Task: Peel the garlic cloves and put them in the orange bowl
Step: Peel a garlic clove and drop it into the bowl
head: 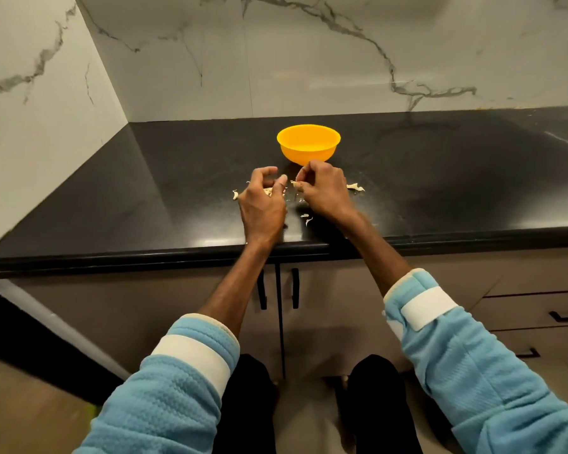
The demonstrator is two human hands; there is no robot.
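An orange bowl [308,144] stands on the black countertop [440,191], just beyond my hands. My left hand [264,204] has its fingers curled around a pale garlic piece [268,191] that shows between the thumb and fingers. My right hand [323,191] pinches a small garlic clove [297,185] at its fingertips, right in front of the bowl. The two hands are close together, a little apart. The inside of the bowl shows nothing I can make out.
Bits of garlic skin [354,187] lie scattered on the counter around both hands, some near the front edge [307,219]. Marble walls close the counter at the back and left. Cabinet doors with black handles [295,288] sit below the counter edge.
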